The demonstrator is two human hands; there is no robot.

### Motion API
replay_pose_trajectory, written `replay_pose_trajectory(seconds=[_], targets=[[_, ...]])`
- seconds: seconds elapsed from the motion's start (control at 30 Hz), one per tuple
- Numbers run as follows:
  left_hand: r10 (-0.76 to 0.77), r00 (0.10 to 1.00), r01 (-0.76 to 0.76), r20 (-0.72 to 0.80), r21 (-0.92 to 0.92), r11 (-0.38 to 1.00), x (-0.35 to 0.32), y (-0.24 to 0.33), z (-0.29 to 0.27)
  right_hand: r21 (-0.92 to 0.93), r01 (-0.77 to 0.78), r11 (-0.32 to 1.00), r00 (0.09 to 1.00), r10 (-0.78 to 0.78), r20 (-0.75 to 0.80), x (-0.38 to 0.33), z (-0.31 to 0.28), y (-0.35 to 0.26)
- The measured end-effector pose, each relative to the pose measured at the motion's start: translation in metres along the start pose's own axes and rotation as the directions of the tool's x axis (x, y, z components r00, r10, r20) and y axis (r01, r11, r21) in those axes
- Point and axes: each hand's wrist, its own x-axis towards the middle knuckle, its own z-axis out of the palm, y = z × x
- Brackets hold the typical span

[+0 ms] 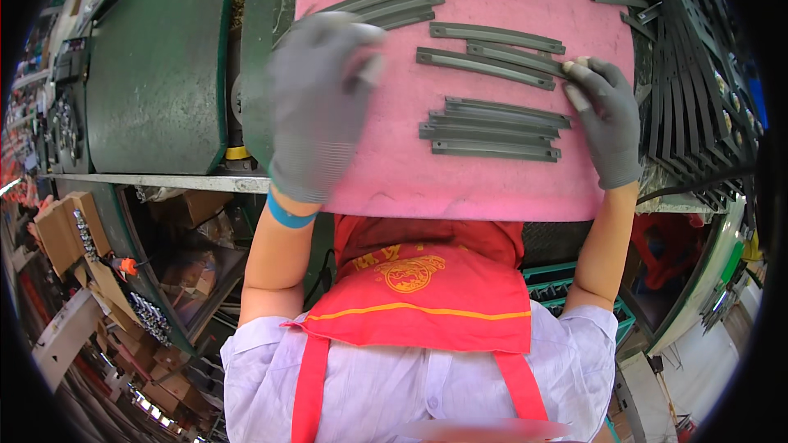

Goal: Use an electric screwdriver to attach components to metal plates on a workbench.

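Note:
My left hand (pixel 316 102), in a grey glove, hovers blurred over the left part of a pink mat (pixel 460 180), fingers spread, holding nothing that I can see. Just beyond its fingertips lies a fan of dark grey curved strips (pixel 386 4). My right hand (pixel 603 119), also gloved, rests on the mat's right side with its fingertips touching the end of a pair of curved strips (pixel 492 61). A neat stack of several more strips (pixel 492 130) lies between the two hands, close to the right hand.
A large heap of the same dark strips (pixel 689 74) fills the right edge of the bench. A green machine housing (pixel 156 66) stands left of the mat. Cardboard boxes (pixel 66 226) and metal parts sit below left. I wear a red apron (pixel 427 287).

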Motion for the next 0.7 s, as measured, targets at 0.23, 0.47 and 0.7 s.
replay_pose_trajectory(seconds=[0.23,0.47,0.7], targets=[[0.255,0.946,-0.242,0.199,-0.085,0.966,0.017,0.016,0.037,0.015,-0.016,1.000,0.999,0.016,0.031,-0.005,0.002,0.006],[0.263,0.925,-0.226,0.274,-0.158,0.961,0.017,0.023,0.038,0.229,-0.134,0.964,0.989,0.117,0.086,0.008,0.005,-0.024],[0.169,0.947,-0.183,0.272,0.025,0.983,-0.027,0.009,0.007,0.245,0.100,0.964,0.942,-0.171,0.288,0.034,0.027,-0.043]])
